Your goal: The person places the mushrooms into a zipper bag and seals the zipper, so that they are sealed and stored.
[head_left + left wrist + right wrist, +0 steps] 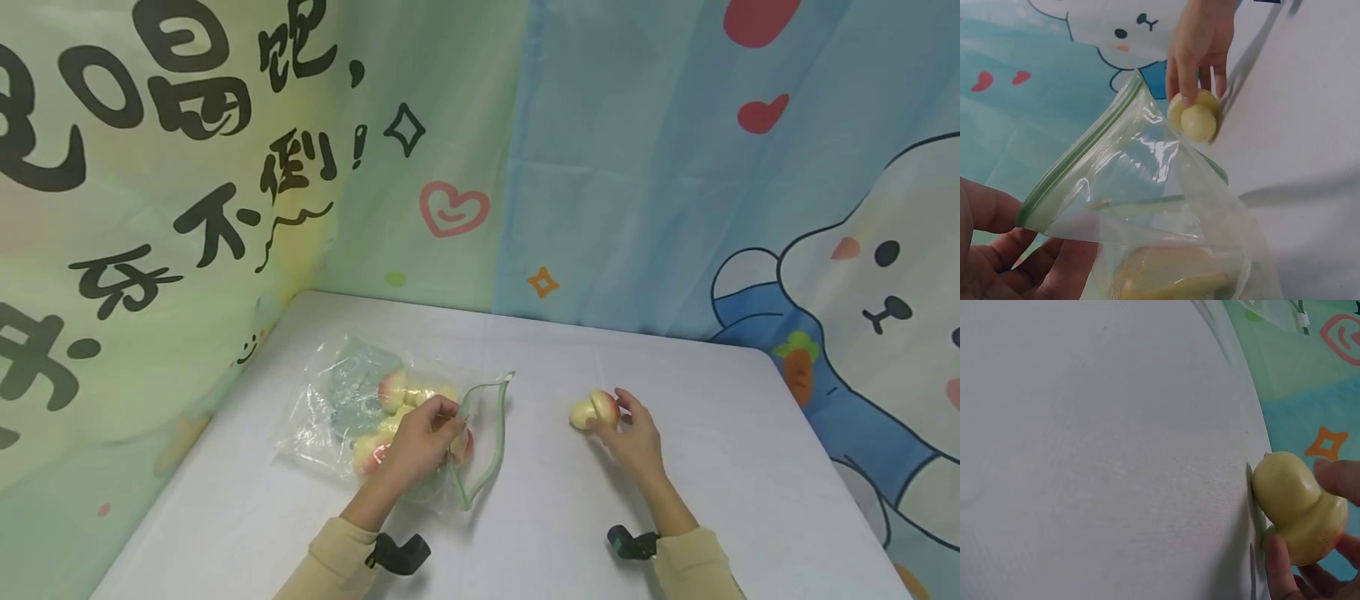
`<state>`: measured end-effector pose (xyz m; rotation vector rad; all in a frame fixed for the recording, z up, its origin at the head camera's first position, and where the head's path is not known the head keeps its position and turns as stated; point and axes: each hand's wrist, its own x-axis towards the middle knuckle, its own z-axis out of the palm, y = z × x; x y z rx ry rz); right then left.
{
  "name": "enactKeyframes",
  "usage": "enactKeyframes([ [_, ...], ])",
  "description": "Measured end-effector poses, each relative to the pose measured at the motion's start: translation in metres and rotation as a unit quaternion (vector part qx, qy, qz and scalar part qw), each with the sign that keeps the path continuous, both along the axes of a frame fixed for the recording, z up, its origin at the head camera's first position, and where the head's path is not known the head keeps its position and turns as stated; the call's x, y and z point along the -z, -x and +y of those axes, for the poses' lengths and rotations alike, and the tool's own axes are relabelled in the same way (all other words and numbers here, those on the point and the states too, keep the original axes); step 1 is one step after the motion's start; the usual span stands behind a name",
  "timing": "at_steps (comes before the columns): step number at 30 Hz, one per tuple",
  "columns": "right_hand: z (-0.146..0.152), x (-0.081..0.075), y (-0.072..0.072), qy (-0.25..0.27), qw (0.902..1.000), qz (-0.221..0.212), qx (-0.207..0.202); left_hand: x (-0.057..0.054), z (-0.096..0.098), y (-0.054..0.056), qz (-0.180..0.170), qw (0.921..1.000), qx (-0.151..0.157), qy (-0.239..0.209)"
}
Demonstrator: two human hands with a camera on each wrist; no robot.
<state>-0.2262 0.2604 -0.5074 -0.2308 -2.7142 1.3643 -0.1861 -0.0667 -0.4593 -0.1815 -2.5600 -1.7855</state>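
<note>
Pinching the green-edged rim [501,433] of a clear plastic bag [318,408], the left hand [422,437] has its fingertips at one corner of the open mouth, its other fingers curled just below that edge in the left wrist view. The bag spreads out beneath and beyond these fingers, with several pale yellow, red-tinged pieces [393,392] inside it, some just past the fingertips and others to the left of the hand.

Well to the right of the left fingers, the right hand [636,442] grips one mushroom-shaped piece [583,413], also yellow with a reddish cap. It sits between the fingertips, digits pressing it from opposite sides, and its rounded narrower end juts out past them, pointing toward the bag's side. The piece is outside the bag, apart from its rim. Whether its underside touches the white table [712,417] below the fingers, I cannot tell.

Beyond both sets of fingers hangs a printed backdrop [615,217]; behind each hand, a dark wrist device [402,555] sits at a beige sleeve [330,560].
</note>
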Motion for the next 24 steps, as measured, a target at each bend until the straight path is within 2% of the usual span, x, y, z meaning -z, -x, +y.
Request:
enactKeyframes([
  [3,0.0,0.002,0.002,0.006,0.9998,-0.017,-0.002,0.001,-0.001,0.0,0.001,1.0,0.004,-0.002],
  [7,-0.001,0.004,0.005,0.027,0.9989,-0.035,0.017,0.002,-0.001,0.0,-0.007,0.9997,0.015,-0.015],
  [13,0.001,0.008,0.005,0.061,0.9965,-0.033,0.046,0.002,-0.001,0.001,-0.018,0.9993,0.022,-0.023],
  [18,0.0,0.006,0.001,0.073,0.9953,-0.044,0.046,0.001,-0.002,0.001,-0.018,0.9994,0.02,-0.021],
  [24,-0.01,-0.002,-0.009,0.061,0.9963,-0.048,0.037,0.002,-0.003,0.001,-0.011,0.9998,0.016,-0.006],
])
